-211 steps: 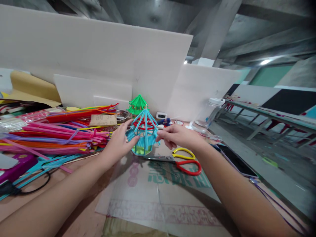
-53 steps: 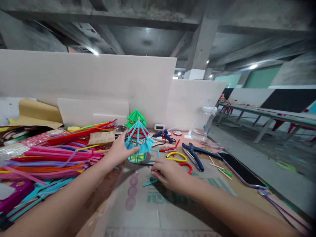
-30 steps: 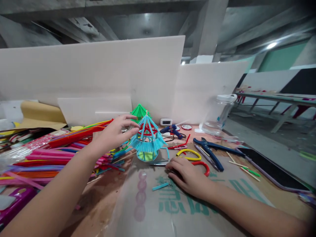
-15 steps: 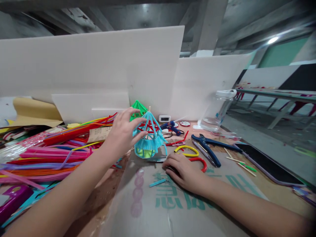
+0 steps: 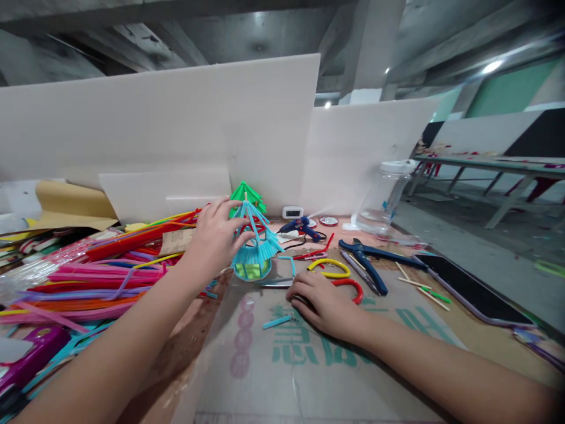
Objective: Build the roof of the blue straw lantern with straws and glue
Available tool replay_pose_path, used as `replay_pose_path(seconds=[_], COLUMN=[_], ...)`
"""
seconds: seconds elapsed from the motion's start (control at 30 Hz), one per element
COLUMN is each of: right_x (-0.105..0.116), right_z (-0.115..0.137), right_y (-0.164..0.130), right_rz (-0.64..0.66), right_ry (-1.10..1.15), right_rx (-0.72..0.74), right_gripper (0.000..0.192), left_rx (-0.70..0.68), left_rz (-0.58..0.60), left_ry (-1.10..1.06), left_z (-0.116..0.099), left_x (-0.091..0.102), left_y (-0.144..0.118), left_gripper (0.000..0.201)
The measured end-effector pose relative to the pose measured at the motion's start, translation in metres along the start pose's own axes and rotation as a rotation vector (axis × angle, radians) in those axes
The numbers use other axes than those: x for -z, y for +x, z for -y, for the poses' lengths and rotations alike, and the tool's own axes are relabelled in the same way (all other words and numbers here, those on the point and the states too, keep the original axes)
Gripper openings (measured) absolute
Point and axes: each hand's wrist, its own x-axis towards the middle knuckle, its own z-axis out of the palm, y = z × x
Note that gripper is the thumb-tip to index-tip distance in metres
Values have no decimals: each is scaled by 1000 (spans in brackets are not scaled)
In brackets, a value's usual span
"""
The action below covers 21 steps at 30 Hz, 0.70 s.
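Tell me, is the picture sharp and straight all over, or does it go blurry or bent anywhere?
Head view: the blue straw pavilion and left hand look fairly sharp; edges soften, the white boards bow from wide-lens distortion, corners darken, and a ceiling lamp glares.

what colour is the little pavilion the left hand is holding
Light blue pavilion with red inner struts and a yellow-green base, gripped by the left hand; the head view shows it.

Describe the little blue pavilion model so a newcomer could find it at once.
Start at the heap of coloured straws on the table's left; at its right edge the left hand grips the blue pavilion. It stands nearer than a green pavilion, and only it has a fringed blue roof and a yellow-green base.
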Motion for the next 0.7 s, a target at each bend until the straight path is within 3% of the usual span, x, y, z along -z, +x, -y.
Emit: replay_pose_path(seconds=[0.13,0.23,0.5,0.63,0.7], right_x=[0,0,-1,0,0], right_z=[1,0,0,1,1], right_y=[1,0,0,0,0], right_rz=[-3,-1,-15,-12,-14], right_ry=[1,-1,-15,-20,-23], right_rx=[1,-2,5,-7,0], right_gripper=[19,19,19,18,17], left_rx=[-3,41,518,638,622], left_rz=[-10,-52,-52,-93,-126], left_ry=[-75,-237,-1071,-1207,-1216], left_z=[3,3,7,12,16], left_x=[-4,4,51,78,89], left_y=[-1,-1,2,2,1], left_gripper=[19,17,34,25,27])
